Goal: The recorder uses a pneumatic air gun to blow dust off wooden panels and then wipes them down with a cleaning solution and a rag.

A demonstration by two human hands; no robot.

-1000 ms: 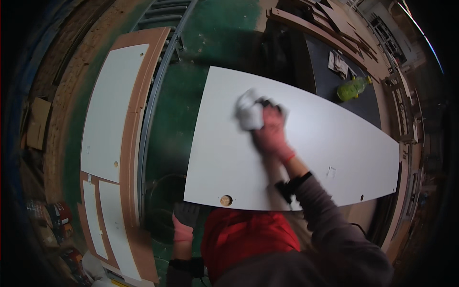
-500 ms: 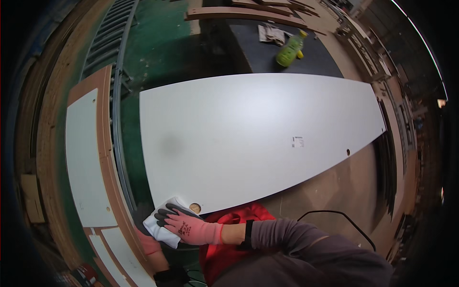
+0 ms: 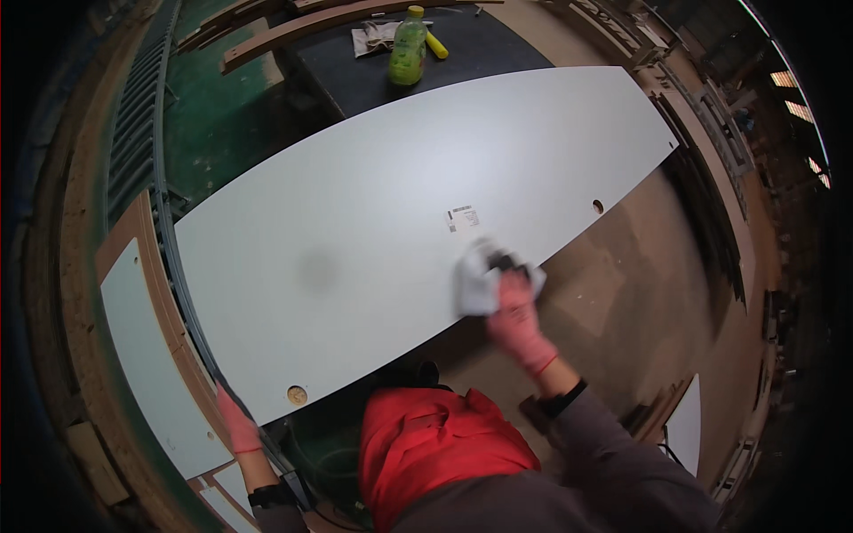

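A large white panel point(image 3: 373, 195) lies flat in front of me, with a printed label point(image 3: 462, 219) and a round hole point(image 3: 297, 395) by its near left corner. My right hand point(image 3: 518, 324), in a pink glove with dark fingertips, presses a white cloth point(image 3: 477, 289) onto the panel at its near edge, just below the label. Motion blurs the cloth and those fingers. At the near left corner, my gloved left hand point(image 3: 238, 422) is against the panel's left edge; its fingers are mostly hidden or lost against the dark rail.
A dark table point(image 3: 480, 44) behind the panel bears a green bottle point(image 3: 408, 49), a yellow tool point(image 3: 436, 44) and wooden strips point(image 3: 311, 25). To the left are a roller conveyor point(image 3: 142, 115) and another white panel point(image 3: 151, 355). Dark stacked boards point(image 3: 711, 213) stand at the right.
My right hand has carried the cloth from the near left corner rightward along the panel. My left hand now shows beside that corner. The whole view has shifted and turned.
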